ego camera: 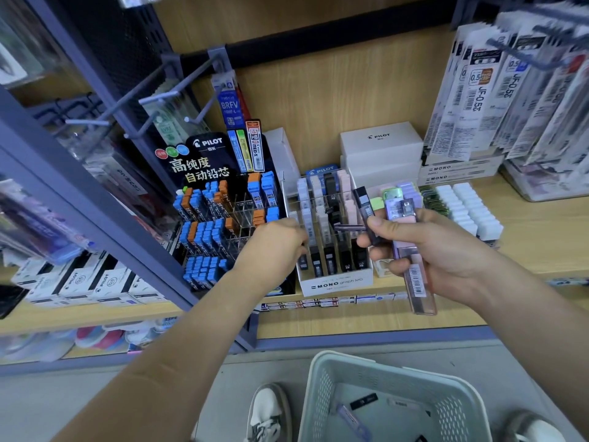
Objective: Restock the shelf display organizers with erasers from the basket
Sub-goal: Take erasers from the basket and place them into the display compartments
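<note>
The fingertips of the left hand (274, 247) are hidden behind its own knuckles where it reaches to the left edge of the white MONO organizer (338, 283), so whether it pinches anything there cannot be told; its fingers curl forward and the forearm stretches in from the lower left. The right hand (424, 250), palm turned inward in front of the organizer, grips a fan of slim cases: a pink translucent case (414, 279) with a barcode hanging down below the fingers, a dark case (365, 208) under the thumb, and a purple case (398, 205) with a green top, whose lower part the hand covers. The organizer stands on the wooden shelf (526, 237) just beside a black Pilot display (204, 173). The basket (322, 393) sits on the floor below, cut off by the frame, with a few small cases blurred inside.
</note>
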The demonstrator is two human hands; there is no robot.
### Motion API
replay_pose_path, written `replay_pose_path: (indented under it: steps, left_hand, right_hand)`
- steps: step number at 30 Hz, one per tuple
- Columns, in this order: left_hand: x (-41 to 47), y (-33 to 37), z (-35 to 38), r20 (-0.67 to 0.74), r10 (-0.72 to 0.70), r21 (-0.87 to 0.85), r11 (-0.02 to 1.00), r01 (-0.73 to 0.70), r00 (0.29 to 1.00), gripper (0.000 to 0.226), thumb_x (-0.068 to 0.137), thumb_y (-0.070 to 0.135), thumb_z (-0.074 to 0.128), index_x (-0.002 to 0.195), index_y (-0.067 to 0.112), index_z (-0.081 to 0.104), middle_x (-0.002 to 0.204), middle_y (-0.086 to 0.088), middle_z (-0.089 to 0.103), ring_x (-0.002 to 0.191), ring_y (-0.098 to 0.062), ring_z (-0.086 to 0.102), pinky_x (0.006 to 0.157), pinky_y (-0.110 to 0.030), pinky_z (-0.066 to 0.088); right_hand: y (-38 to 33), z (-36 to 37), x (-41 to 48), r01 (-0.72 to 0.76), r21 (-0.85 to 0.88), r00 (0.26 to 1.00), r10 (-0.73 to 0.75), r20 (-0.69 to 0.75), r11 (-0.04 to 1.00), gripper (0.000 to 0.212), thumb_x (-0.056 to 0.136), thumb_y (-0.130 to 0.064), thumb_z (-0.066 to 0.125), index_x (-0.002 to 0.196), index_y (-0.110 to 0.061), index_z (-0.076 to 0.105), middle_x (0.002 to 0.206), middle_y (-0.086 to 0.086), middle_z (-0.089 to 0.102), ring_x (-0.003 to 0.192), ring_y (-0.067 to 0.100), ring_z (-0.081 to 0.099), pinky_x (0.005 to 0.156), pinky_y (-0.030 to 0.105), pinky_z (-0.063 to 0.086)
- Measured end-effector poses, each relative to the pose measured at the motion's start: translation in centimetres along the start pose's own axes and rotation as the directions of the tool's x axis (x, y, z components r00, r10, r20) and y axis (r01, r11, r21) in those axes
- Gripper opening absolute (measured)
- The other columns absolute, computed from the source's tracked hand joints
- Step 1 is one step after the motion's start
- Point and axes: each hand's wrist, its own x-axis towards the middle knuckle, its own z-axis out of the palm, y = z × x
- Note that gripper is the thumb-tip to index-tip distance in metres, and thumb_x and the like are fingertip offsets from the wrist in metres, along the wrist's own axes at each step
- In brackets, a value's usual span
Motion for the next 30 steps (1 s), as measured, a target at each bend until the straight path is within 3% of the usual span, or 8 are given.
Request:
replay_pose_path:
  steps: [11, 16, 19, 21, 22, 25, 28, 30]
  left_hand:
    - [-0.5, -0.2, 1.1, -0.111, 0.051, -0.042, 0.998, -0.056, 0.993, 0.016, 0.093, 0.018, 0.059, 0.100, 0.011, 0.072, 0.101, -0.003, 0.062, 0.099, -0.023, 0.055, 0.085, -0.033, 0.048]
    - [-0.6, -0.5, 1.9, -0.162, 0.093, 0.034, 0.995, -0.089, 0.982, 0.008, 0.082, 0.005, 0.071, 0.087, 0.009, 0.076, 0.090, -0.005, 0.064, 0.084, -0.027, 0.059, 0.073, -0.038, 0.055]
    - [-0.7, 0.1, 0.4, -0.190, -0.077, -0.232, 0.972, 0.031, 0.979, 0.017, 0.094, 0.017, 0.058, 0.095, 0.012, 0.074, 0.095, 0.000, 0.069, 0.084, -0.018, 0.063, 0.078, -0.030, 0.051]
    - [-0.8, 0.9, -1.5, -0.044, -0.280, -0.574, 0.793, 0.205, 0.959, 0.024, 0.097, 0.025, 0.053, 0.093, 0.012, 0.073, 0.086, 0.000, 0.073, 0.066, -0.010, 0.062, 0.066, -0.026, 0.052]
    - [-0.9, 1.4, -2.2, 0.122, -0.317, -0.741, 0.601, 0.299, 0.941, 0.027, 0.098, 0.029, 0.051, 0.095, 0.010, 0.071, 0.083, -0.005, 0.073, 0.059, -0.010, 0.060, 0.059, -0.024, 0.053]
    - [-1.5, 2.3, -3.5, 0.428, -0.183, -0.892, 0.072, 0.446, 0.885, 0.033, 0.094, 0.032, 0.054, 0.101, 0.002, 0.067, 0.077, -0.013, 0.071, 0.055, -0.013, 0.058, 0.053, -0.019, 0.053]
    - [-1.5, 2.2, -3.8, 0.390, -0.169, -0.921, -0.091, 0.380, 0.905, 0.017, 0.091, 0.013, 0.058, 0.094, 0.001, 0.070, 0.070, -0.011, 0.067, 0.054, -0.011, 0.059, 0.052, -0.016, 0.052]
    - [-1.5, 1.7, -3.9, 0.350, -0.170, -0.937, -0.062, 0.344, 0.921, 0.015, 0.092, 0.007, 0.056, 0.094, 0.005, 0.071, 0.072, -0.010, 0.068, 0.058, -0.011, 0.062, 0.057, -0.017, 0.053]
  right_hand:
    - [0.1, -0.4, -0.3, 0.012, -0.002, 1.000, -0.012, 0.013, 1.000, 0.018, 0.075, -0.019, 0.068, 0.091, -0.012, 0.063, 0.078, 0.012, 0.071, 0.055, 0.014, 0.061, 0.038, 0.016, 0.035]
    - [0.1, -0.3, -0.3, 0.007, 0.002, 1.000, -0.007, 0.007, 1.000, 0.019, 0.074, -0.019, 0.068, 0.090, -0.012, 0.063, 0.079, 0.012, 0.072, 0.055, 0.014, 0.061, 0.038, 0.015, 0.034]
    - [0.4, 0.0, -0.2, -0.003, -0.006, 0.999, 0.003, 0.036, 1.000, 0.019, 0.071, -0.020, 0.069, 0.088, -0.014, 0.062, 0.081, 0.012, 0.072, 0.056, 0.014, 0.060, 0.039, 0.016, 0.033]
    - [0.6, 0.2, -0.1, -0.002, -0.016, 0.997, 0.004, 0.081, 1.000, 0.021, 0.070, -0.021, 0.070, 0.088, -0.015, 0.062, 0.083, 0.014, 0.072, 0.058, 0.015, 0.059, 0.040, 0.017, 0.033]
    - [0.7, 0.4, -0.1, 0.003, -0.029, 0.995, 0.000, 0.103, 1.000, 0.021, 0.070, -0.021, 0.070, 0.089, -0.015, 0.062, 0.084, 0.014, 0.072, 0.059, 0.016, 0.059, 0.041, 0.017, 0.032]
    - [0.9, 0.7, 0.1, 0.027, -0.082, 0.989, -0.015, 0.150, 0.996, 0.022, 0.071, -0.021, 0.069, 0.091, -0.015, 0.062, 0.084, 0.014, 0.072, 0.059, 0.015, 0.060, 0.042, 0.017, 0.032]
    - [1.1, 1.1, 0.2, 0.026, -0.092, 0.986, -0.010, 0.164, 0.995, 0.020, 0.071, -0.020, 0.068, 0.090, -0.016, 0.066, 0.084, 0.013, 0.073, 0.057, 0.013, 0.060, 0.041, 0.016, 0.031]
    - [1.3, 1.2, 0.3, 0.009, -0.076, 0.989, 0.002, 0.147, 0.997, 0.020, 0.071, -0.020, 0.069, 0.091, -0.017, 0.066, 0.087, 0.013, 0.073, 0.055, 0.013, 0.059, 0.041, 0.016, 0.031]
